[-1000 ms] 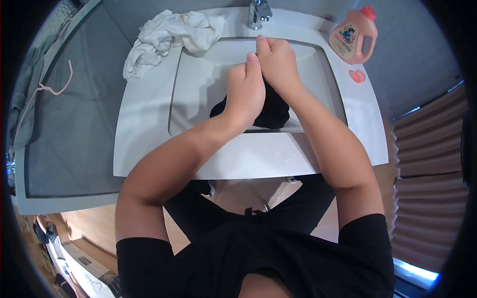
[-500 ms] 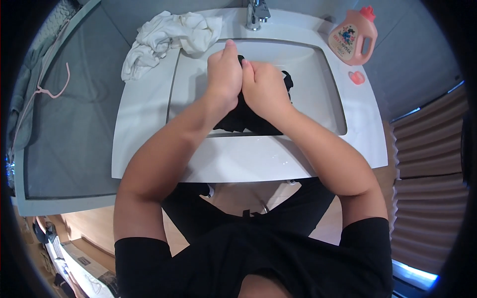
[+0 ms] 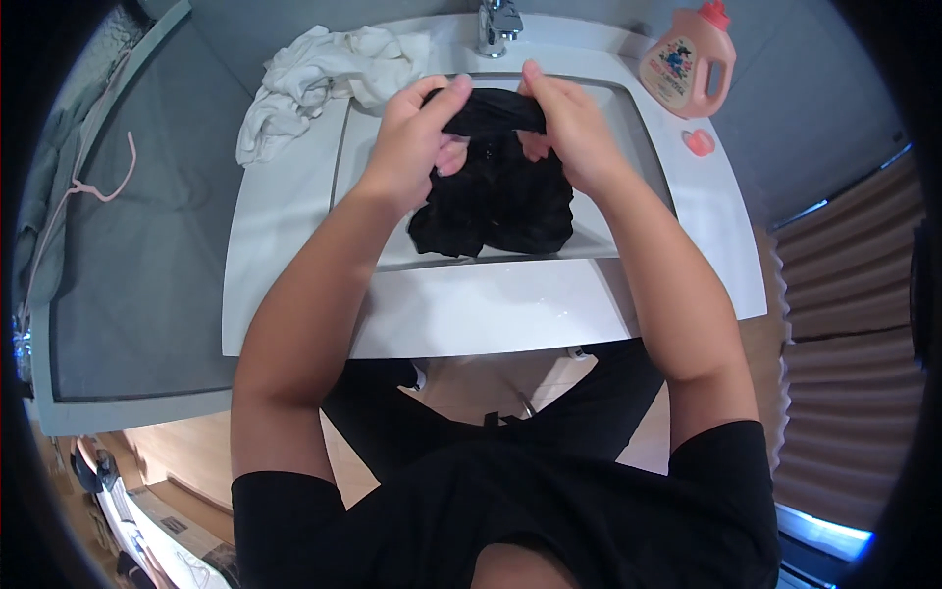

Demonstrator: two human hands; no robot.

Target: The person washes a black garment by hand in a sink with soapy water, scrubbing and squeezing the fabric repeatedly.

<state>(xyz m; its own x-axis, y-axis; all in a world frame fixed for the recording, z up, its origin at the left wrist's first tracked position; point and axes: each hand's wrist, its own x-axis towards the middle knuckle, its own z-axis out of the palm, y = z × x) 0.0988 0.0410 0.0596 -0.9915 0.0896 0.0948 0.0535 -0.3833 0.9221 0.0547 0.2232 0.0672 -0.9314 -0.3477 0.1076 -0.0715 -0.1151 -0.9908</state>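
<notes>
A black garment [image 3: 496, 201] hangs and lies bunched in the white sink basin [image 3: 608, 221]; its exact kind I cannot make out. My left hand [image 3: 417, 133] grips one end of its upper edge, thumb on top. Gripping the other end is my right hand [image 3: 574, 128], with its thumb pointing away from me. Between the two hands a folded band of the black cloth is stretched sideways. Some fingertips of both hands show beneath that band. The lower part of the cloth rests near the basin's front wall.
Behind the basin stands a chrome faucet [image 3: 498, 27]. Crumpled white cloth [image 3: 314, 83] lies on the counter's back left. At the back right are a pink detergent bottle [image 3: 687, 61] and a pink cap [image 3: 699, 142]. A pink hanger [image 3: 103, 187] hangs at far left.
My hands were close together around the black cloth. They have moved apart, the left one leftward and the right one rightward, spreading the cloth's upper edge between them.
</notes>
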